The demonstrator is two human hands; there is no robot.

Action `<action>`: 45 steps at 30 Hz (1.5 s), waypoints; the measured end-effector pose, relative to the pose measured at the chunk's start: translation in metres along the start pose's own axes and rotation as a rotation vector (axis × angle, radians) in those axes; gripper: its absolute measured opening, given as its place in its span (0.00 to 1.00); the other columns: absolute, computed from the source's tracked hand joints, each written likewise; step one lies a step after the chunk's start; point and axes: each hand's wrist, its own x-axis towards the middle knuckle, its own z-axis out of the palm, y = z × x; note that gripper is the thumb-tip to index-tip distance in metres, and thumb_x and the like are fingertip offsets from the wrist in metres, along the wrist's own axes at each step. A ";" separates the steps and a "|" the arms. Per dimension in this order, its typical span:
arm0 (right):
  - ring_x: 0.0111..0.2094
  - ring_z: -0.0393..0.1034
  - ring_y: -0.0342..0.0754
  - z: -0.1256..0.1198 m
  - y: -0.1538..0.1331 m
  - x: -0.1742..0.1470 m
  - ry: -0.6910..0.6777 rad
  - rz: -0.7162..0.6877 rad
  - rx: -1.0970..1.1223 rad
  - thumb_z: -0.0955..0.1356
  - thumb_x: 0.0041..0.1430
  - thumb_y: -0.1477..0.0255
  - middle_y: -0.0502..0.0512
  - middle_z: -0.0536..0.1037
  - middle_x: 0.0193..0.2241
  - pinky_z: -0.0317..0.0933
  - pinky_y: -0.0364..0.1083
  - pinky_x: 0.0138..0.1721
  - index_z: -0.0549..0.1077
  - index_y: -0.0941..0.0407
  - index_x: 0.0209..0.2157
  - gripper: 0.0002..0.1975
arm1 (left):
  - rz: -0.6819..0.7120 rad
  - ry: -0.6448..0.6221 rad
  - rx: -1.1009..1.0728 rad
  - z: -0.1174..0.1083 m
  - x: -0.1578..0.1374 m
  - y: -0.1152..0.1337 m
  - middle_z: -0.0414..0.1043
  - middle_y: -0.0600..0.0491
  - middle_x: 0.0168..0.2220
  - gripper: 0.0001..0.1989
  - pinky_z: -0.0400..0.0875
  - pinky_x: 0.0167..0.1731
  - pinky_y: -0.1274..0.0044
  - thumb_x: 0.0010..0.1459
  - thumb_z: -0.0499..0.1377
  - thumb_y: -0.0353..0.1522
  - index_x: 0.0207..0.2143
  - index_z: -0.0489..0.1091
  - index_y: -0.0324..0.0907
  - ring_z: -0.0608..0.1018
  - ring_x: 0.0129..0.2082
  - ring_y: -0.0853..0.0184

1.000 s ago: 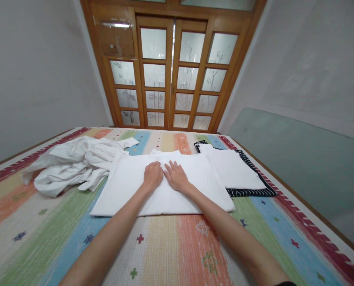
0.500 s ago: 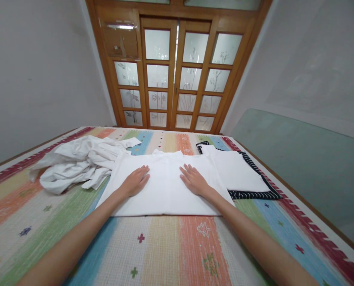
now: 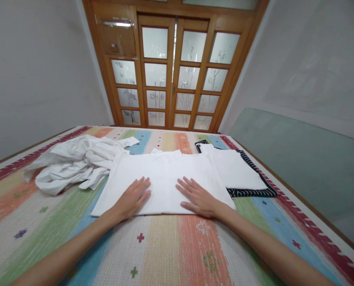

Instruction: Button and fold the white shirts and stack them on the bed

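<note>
Left hand (image 3: 133,197) and right hand (image 3: 197,198) lie spread, palms down, on a folded white fabric garment (image 3: 165,171), between a crumpled white fabric heap (image 3: 81,161) and a flat, folded white cloth (image 3: 238,169), atop a multicoloured striped cloth cover (image 3: 163,250)

This looks like a room in a home, to judge by the wooden doors (image 3: 155,60) with plant-patterned frosted glass panes (image 3: 155,74), the plain pale walls (image 3: 39,71), and the striped spread (image 3: 159,254), dotted with small crosses (image 3: 140,237), on which white clothes (image 3: 165,169) lie, some folded, some in a crumpled heap (image 3: 78,161).
</note>
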 end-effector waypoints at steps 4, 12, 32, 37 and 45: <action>0.69 0.34 0.52 0.000 -0.012 0.000 0.000 -0.042 0.040 0.58 0.68 0.57 0.55 0.47 0.68 0.37 0.59 0.67 0.48 0.49 0.68 0.31 | 0.140 -0.031 0.057 0.013 0.001 0.027 0.54 0.49 0.66 0.27 0.49 0.65 0.61 0.67 0.44 0.43 0.65 0.56 0.44 0.54 0.67 0.60; 0.69 0.34 0.53 0.000 0.006 -0.036 0.026 -0.008 0.011 0.59 0.68 0.59 0.52 0.46 0.68 0.39 0.59 0.66 0.49 0.47 0.67 0.29 | 0.195 -0.010 0.112 0.000 -0.018 -0.004 0.52 0.53 0.67 0.28 0.52 0.65 0.63 0.67 0.46 0.41 0.67 0.48 0.51 0.55 0.67 0.62; 0.69 0.27 0.55 -0.006 0.004 -0.033 -0.075 0.118 0.075 0.55 0.69 0.57 0.51 0.40 0.69 0.30 0.64 0.66 0.45 0.45 0.68 0.28 | 0.108 0.066 0.223 -0.019 -0.070 -0.073 0.49 0.57 0.67 0.34 0.58 0.63 0.64 0.65 0.49 0.42 0.68 0.37 0.56 0.58 0.65 0.60; 0.69 0.29 0.55 -0.005 -0.008 0.014 -0.101 0.064 0.090 0.52 0.70 0.56 0.55 0.43 0.69 0.30 0.60 0.67 0.47 0.51 0.68 0.29 | 0.056 0.195 0.255 -0.014 -0.078 -0.069 0.51 0.51 0.67 0.31 0.58 0.62 0.63 0.64 0.49 0.43 0.67 0.48 0.48 0.58 0.66 0.58; 0.69 0.30 0.57 0.009 0.005 0.097 -0.072 0.088 0.081 0.48 0.68 0.50 0.55 0.42 0.69 0.31 0.59 0.66 0.47 0.53 0.68 0.34 | -0.504 0.351 -0.192 -0.034 -0.106 -0.058 0.72 0.45 0.54 0.32 0.74 0.50 0.63 0.55 0.54 0.50 0.57 0.63 0.43 0.77 0.49 0.54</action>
